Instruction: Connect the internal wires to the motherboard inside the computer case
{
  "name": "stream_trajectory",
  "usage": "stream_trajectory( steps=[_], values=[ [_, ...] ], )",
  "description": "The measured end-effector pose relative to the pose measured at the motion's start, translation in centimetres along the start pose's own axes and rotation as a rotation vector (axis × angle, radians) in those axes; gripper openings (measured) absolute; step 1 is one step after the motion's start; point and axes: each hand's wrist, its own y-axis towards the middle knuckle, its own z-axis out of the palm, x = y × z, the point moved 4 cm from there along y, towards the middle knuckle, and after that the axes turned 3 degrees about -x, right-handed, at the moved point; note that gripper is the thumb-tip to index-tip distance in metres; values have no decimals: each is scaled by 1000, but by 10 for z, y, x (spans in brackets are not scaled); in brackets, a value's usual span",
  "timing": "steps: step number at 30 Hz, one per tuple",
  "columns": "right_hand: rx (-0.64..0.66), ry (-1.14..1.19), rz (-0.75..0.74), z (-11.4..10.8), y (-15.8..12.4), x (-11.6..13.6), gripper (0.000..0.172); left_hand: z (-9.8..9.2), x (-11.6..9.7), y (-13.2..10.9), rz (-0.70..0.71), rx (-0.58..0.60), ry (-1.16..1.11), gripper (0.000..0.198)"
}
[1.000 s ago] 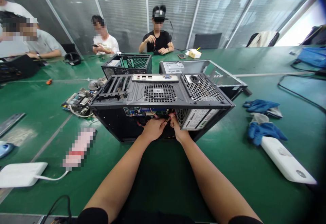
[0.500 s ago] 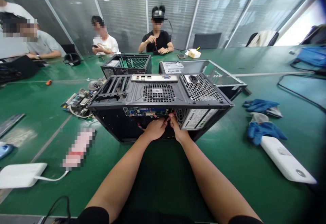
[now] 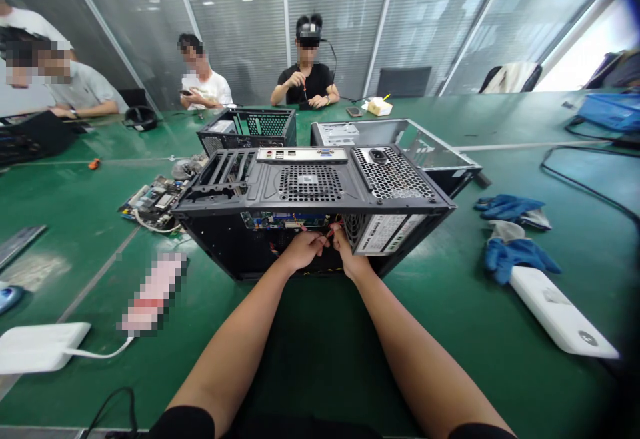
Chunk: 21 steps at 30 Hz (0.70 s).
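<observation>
The left hand [image 3: 303,251] is curled with its fingertips pinched on thin red wires [image 3: 330,231], and the right hand [image 3: 345,244], just beside it, grips the same wires between thumb and finger. Both hands are inside the open side of a black computer case [image 3: 215,242], which lies on the green bench [image 3: 320,359] directly before the person. A circuit board [image 3: 265,219] shows above the left hand. Right of the right hand, the power supply [image 3: 387,234] bears a white label with dark bars and lettering, too small to read. On the case's upper face, a pale sticker [image 3: 307,179] shows through the round vent, its print illegible; a port strip [image 3: 303,154] with a blue socket lies behind it. Two more cases, one black [image 3: 280,126] and one with a pale inner panel [image 3: 445,149], stand beyond. To the right, blue gloves [image 3: 523,256] touch a white power bank [image 3: 557,312] marked with a dark round emblem, unreadable.
</observation>
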Motion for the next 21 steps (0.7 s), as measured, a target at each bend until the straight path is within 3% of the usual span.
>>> stream_trajectory(
  steps=[12, 21],
  values=[
    [-13, -7, -6, 0, 1, -2, 50, -1, 5, 0, -61, -89, 0, 25],
    [0, -39, -10, 0, 0, -1, 48, 4, 9, 0, -126, -99, -185, 24]
  ],
)
